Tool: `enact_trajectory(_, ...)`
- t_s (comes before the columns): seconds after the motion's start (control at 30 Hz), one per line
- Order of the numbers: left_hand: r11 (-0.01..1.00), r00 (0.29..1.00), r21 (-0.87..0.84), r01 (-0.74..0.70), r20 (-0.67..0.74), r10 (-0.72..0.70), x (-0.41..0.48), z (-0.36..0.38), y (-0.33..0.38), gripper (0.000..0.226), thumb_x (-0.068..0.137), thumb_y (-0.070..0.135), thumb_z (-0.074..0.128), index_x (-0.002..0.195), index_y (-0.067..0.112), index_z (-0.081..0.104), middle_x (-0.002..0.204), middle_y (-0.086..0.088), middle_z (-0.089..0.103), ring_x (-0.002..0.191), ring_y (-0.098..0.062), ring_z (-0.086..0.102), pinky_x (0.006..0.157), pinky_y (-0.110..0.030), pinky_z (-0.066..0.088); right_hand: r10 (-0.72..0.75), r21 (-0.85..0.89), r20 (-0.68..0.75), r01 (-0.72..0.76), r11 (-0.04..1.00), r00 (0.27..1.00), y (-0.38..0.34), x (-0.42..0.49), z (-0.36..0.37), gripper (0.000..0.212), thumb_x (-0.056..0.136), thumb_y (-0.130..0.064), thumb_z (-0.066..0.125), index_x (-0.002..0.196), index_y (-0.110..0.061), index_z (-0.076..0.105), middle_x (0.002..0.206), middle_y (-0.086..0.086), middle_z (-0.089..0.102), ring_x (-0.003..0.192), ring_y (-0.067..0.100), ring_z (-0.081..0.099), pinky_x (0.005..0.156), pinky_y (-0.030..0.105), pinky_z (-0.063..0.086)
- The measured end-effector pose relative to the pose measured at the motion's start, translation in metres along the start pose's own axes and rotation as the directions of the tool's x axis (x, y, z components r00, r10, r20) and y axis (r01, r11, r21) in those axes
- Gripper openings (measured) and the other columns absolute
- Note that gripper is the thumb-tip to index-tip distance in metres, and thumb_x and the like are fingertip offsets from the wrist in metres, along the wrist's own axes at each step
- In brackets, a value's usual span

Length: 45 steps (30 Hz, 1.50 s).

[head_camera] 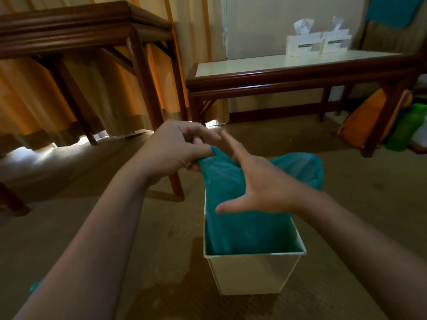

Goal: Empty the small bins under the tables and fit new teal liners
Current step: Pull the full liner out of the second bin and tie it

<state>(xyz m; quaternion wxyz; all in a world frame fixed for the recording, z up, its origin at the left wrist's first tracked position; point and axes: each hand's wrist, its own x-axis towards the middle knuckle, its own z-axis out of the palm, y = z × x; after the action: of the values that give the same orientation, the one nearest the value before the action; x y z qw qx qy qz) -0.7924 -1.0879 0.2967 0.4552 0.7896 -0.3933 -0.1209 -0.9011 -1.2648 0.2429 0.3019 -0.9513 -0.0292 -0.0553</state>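
Left hand (178,151) pinches the teal liner (242,227) rim; right hand (263,188) spreads open (fingers blurred) over it. Liner hangs into the white bin (251,273).

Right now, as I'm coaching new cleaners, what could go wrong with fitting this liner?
1. Only the left hand pinches the teal liner; the right hand is open, so if that grip slips, the liner may slump into the bin.
2. The bin's near rim is bare, with no liner folded over it; tugging one side upward could tilt the bin on the carpet.
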Motion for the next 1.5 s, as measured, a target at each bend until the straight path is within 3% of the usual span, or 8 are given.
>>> enact_trajectory(0.17, 0.972, 0.999, -0.236, 0.008, -0.042, -0.018, 0.004, -0.001, -0.016, 0.064, 0.074, 0.052, 0.078, 0.132, 0.035, 0.058, 0.116, 0.012, 0.064, 0.103, -0.010, 0.065, 0.089, -0.034, 0.053, -0.020, -0.032, -0.235, 0.013, 0.999, 0.972, 0.020, 0.005, 0.009, 0.005, 0.095, -0.030, 0.064, 0.099, -0.028, 0.065, 0.081, -0.006, 0.067, 0.066, 0.006, 0.063, 0.060, 0.028, 0.053)
enact_trajectory(0.27, 0.982, 0.964, -0.099, 0.161, 0.227, -0.136, 0.002, 0.017, -0.034, 0.116, 0.031, 0.089, 0.073, 0.135, 0.046, 0.043, 0.127, 0.020, 0.054, 0.113, -0.001, 0.058, 0.092, -0.026, 0.046, -0.053, -0.021, -0.323, 0.049, 0.999, 0.945, 0.023, 0.007, 0.014, 0.002, 0.092, -0.022, 0.066, 0.094, -0.023, 0.066, 0.074, -0.005, 0.065, 0.063, 0.006, 0.059, 0.058, 0.029, 0.049)
enact_trajectory(0.47, 0.914, 0.858, -0.343, 0.215, 0.514, -0.009, 0.002, 0.048, -0.043, 0.111, 0.033, 0.076, 0.085, 0.128, 0.028, 0.053, 0.120, 0.017, 0.070, 0.115, -0.005, 0.064, 0.091, -0.018, 0.052, 0.087, 0.093, -0.469, -0.049, 0.994, 0.879, 0.030, 0.012, 0.026, 0.021, 0.088, -0.015, 0.061, 0.080, -0.035, 0.059, 0.072, -0.008, 0.065, 0.063, 0.005, 0.061, 0.056, 0.023, 0.045)
enact_trajectory(0.63, 0.941, 0.905, -0.271, 0.201, 0.418, -0.073, 0.012, 0.057, -0.043, 0.111, 0.046, 0.078, 0.078, 0.140, 0.031, 0.043, 0.130, 0.013, 0.064, 0.116, -0.004, 0.062, 0.096, -0.024, 0.047, 0.208, 0.245, -0.494, -0.095, 0.965, 0.844, 0.038, 0.013, 0.021, 0.019, 0.088, -0.036, 0.054, 0.088, -0.021, 0.066, 0.077, 0.000, 0.069, 0.071, 0.019, 0.066, 0.067, 0.048, 0.056)
enact_trajectory(0.93, 0.926, 0.972, -0.314, 0.208, -0.037, -0.231, 0.029, 0.091, -0.045, 0.043, 0.101, 0.058, 0.038, 0.119, 0.035, 0.069, 0.121, 0.008, 0.069, 0.108, -0.005, 0.064, 0.089, -0.027, 0.049, 0.082, 0.120, -0.236, -0.055, 0.991, 0.968, 0.036, 0.012, 0.034, 0.021, 0.092, -0.033, 0.067, 0.109, -0.032, 0.055, 0.091, -0.009, 0.063, 0.077, 0.002, 0.064, 0.063, 0.021, 0.053)
enact_trajectory(1.13, 0.542, 0.883, -0.832, 0.119, -0.162, -0.441, 0.024, 0.068, -0.044, 0.036, 0.103, 0.045, 0.044, 0.087, 0.017, 0.059, 0.057, 0.001, 0.052, 0.073, -0.025, 0.074, 0.088, -0.042, 0.056, 0.218, -0.196, 0.034, -0.208, 0.958, 0.975, 0.059, -0.003, 0.000, 0.033, 0.084, -0.038, 0.075, 0.112, -0.026, 0.064, 0.099, -0.005, 0.067, 0.086, 0.009, 0.066, 0.078, 0.035, 0.059)
enact_trajectory(1.27, 0.488, 0.837, -0.862, 0.141, -0.159, -0.524, 0.020, 0.049, -0.054, 0.035, 0.103, 0.046, 0.045, 0.083, 0.020, 0.056, 0.055, 0.007, 0.039, 0.045, -0.007, 0.035, 0.051, -0.022, 0.040, 0.408, -0.469, 0.042, -0.342, 0.814, 0.912, 0.090, -0.017, -0.027, 0.033, 0.080, -0.043, 0.078, 0.103, -0.022, 0.069, 0.095, -0.003, 0.066, 0.085, 0.013, 0.064, 0.078, 0.034, 0.057)
enact_trajectory(1.5, 0.440, 0.770, -0.870, 0.225, -0.118, -0.626, 0.021, 0.044, -0.074, 0.031, 0.101, 0.048, 0.047, 0.096, 0.020, 0.058, 0.056, 0.007, 0.039, 0.044, -0.005, 0.030, 0.038, -0.017, 0.026, 0.410, -0.103, 0.073, -0.402, 0.910, 0.909, 0.120, -0.046, -0.067, 0.013, 0.084, -0.026, 0.074, 0.092, -0.032, 0.065, 0.095, -0.007, 0.067, 0.091, 0.011, 0.063, 0.078, 0.030, 0.046)
